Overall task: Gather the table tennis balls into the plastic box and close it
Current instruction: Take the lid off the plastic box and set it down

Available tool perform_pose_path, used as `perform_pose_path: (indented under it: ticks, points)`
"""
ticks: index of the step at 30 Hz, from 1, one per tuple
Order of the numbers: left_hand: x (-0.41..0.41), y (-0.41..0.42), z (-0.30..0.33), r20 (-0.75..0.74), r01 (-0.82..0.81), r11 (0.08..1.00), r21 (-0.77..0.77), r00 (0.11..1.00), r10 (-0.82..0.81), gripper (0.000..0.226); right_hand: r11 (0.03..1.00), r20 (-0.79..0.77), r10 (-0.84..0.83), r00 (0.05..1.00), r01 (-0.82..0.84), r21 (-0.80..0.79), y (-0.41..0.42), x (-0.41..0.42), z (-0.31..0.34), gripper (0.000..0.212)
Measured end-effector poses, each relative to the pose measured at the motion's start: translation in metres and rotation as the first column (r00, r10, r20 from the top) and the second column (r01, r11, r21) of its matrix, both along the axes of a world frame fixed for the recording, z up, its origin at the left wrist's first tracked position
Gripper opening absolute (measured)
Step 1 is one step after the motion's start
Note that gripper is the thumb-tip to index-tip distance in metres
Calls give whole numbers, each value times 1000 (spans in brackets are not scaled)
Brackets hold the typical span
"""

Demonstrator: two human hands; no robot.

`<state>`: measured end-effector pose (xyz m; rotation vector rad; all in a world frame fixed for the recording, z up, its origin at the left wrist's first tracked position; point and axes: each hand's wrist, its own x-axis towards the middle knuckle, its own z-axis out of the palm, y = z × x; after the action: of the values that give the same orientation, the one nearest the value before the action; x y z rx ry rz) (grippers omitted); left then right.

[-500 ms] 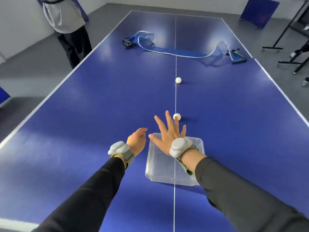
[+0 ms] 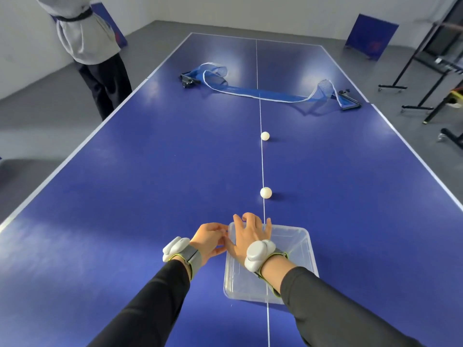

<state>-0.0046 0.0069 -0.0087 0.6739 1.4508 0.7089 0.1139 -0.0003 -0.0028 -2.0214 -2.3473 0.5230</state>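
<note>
A: Balls, two white, both on the centre line: near ball just beyond the plastic box, far ball well past it, short of the collapsed net.

B: Hands?

A: Right hand over the box's far-left rim, fingers loosely curled, holding nothing visible. Left hand just beside the box, fingers bent; whether it holds anything, cannot tell.

B: Nearer grip?

A: Right. Near ball lies straight ahead of it on the table.
</note>
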Motion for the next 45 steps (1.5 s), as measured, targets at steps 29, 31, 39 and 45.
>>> perform_pose_path:
  ticks: [29, 31, 39, 45]
  points:
    - [11, -4, 0, 39, -77, 997, -27, 996, 78, 21, 999, 37, 49, 998, -49, 19, 1, 0, 11, 42]
    - [12, -3, 1, 40, -85, 996, -14, 996, 85, 24, 998, 43, 62, 997, -63, 19, 3, 2, 12, 42]
    - [25, -2, -1, 34, -69, 997, 30, 997, 68, 38, 990, 33, 133, 991, -134, 51, 6, 12, 16, 41]
    - [33, 1, 0, -21, -134, 990, 37, 991, 135, 41, 982, 15, 175, 984, -176, 65, 10, 14, 19, 43]
